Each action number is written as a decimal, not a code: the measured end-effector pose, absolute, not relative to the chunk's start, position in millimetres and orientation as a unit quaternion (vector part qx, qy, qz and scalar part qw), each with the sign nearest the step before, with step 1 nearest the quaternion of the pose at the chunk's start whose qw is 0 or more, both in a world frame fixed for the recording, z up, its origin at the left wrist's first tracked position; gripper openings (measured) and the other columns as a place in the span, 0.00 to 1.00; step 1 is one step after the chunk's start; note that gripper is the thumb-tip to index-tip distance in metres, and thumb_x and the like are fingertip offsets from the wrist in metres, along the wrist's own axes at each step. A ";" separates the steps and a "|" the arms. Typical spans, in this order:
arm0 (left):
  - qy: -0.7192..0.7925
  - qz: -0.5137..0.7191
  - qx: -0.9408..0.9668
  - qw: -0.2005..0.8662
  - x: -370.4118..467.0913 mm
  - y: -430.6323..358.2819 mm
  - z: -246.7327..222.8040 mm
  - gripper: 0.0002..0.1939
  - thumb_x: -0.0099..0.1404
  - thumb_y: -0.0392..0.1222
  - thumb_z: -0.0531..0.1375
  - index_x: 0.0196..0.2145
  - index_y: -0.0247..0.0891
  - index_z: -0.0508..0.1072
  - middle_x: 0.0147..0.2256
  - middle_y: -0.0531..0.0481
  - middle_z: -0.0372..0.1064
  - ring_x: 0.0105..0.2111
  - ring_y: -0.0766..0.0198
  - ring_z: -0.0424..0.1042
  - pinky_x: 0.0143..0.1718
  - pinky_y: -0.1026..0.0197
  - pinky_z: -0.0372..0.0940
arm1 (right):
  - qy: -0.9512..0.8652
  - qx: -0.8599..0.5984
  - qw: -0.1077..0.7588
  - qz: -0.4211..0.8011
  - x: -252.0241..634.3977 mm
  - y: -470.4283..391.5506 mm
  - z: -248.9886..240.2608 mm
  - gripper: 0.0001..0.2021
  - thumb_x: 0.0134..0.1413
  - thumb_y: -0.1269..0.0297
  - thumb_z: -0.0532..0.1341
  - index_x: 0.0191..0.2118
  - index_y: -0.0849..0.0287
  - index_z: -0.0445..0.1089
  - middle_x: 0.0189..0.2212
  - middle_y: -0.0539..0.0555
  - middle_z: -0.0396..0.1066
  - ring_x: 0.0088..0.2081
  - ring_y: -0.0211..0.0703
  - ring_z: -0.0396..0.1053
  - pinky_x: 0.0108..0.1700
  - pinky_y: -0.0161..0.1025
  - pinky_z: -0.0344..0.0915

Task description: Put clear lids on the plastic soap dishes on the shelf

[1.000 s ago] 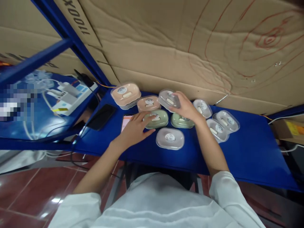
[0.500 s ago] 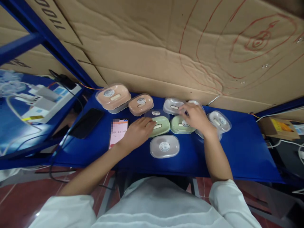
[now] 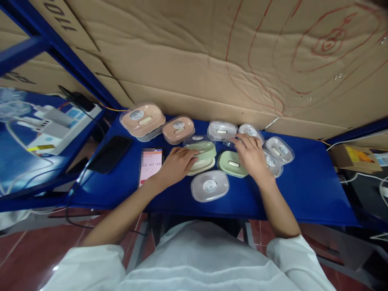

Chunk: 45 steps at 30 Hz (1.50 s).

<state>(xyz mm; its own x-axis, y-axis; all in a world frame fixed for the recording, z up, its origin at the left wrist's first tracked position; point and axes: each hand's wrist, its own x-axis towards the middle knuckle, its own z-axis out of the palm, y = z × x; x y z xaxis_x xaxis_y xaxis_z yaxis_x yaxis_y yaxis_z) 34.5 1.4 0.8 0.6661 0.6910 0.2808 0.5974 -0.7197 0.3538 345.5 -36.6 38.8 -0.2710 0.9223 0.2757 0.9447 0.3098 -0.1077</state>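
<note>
My left hand (image 3: 178, 163) has its fingers closed on the near-left side of a green plastic lid (image 3: 209, 149). The lid is tilted up from its paler box base (image 3: 203, 165). My right hand (image 3: 250, 153) pinches a clear plastic cover (image 3: 229, 142), raised above a second green box (image 3: 232, 163) with a cream oblong on top. Part of that cover is hidden by my fingers. Just in front of both hands lies a greyish clear cover (image 3: 210, 186) with a round label. Another clear cover (image 3: 194, 140) sits behind the left green box.
Two orange-pink boxes (image 3: 142, 120) stand at the back left. Grey boxes and clear covers (image 3: 222, 130) stand at the back and right, by the cardboard wall (image 3: 182, 72). On the left are a lit phone (image 3: 150, 165), a dark phone (image 3: 110, 153) and a power strip (image 3: 72, 125).
My left hand has tilted the green lid up off its base. My right hand has lifted the clear cover from the right green box and moved slightly toward me.
</note>
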 end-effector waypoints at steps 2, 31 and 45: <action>0.366 0.222 0.897 0.111 36.0 -1.4 0.1 0.17 0.81 0.42 0.49 0.56 0.35 0.75 0.49 0.40 0.81 0.51 0.50 0.78 0.54 0.46 0.67 | -0.799 -0.582 0.147 -0.038 344.4 -34.9 37.2 0.21 0.72 0.73 0.52 0.62 0.56 0.74 0.60 0.60 0.76 0.62 0.57 0.70 0.64 0.55 0.62; 0.375 0.321 0.852 0.174 60.4 -115.2 -7.0 0.17 0.77 0.42 0.60 0.61 0.43 0.72 0.62 0.40 0.73 0.65 0.51 0.69 0.66 0.43 0.64 | -0.800 -0.590 0.106 -0.006 332.5 -81.1 63.1 0.21 0.78 0.60 0.47 0.53 0.55 0.78 0.47 0.60 0.81 0.49 0.57 0.77 0.54 0.53 0.67; 0.353 0.293 0.887 0.044 63.8 -147.6 -15.8 0.11 0.76 0.38 0.62 0.53 0.41 0.78 0.49 0.44 0.80 0.49 0.55 0.79 0.53 0.51 0.68 | -0.773 -0.626 0.095 -0.025 344.9 -115.9 -5.1 0.22 0.77 0.56 0.50 0.66 0.57 0.70 0.58 0.64 0.77 0.56 0.63 0.72 0.54 0.57 0.65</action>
<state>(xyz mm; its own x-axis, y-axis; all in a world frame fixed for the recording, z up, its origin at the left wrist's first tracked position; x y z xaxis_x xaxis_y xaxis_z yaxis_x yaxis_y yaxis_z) 63.8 -147.6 -15.8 0.5791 0.6523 0.4891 0.6008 -0.7470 0.2848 344.9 -115.9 -5.1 -0.1972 0.9640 0.1786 0.9736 0.2139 -0.0796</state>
